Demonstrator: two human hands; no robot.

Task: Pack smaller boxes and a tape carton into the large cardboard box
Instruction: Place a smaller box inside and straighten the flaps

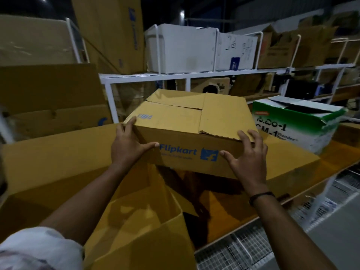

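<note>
Small print on the Flipkart box [194, 121] blurs out, unreadable; the large box [140, 221] hides its floor in shadow beneath.

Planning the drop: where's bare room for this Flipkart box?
Free: floor of the large open cardboard box, seemingly bare, between its near flap and the held brown Flipkart cardboard box. Crowded: right, by the green-and-white carton; the white shelf rack behind is full.

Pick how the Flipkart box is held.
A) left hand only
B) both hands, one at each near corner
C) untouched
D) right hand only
B: the left hand grips the Flipkart box at its left near corner and the right hand at its right one, over the open large cardboard box.
</note>
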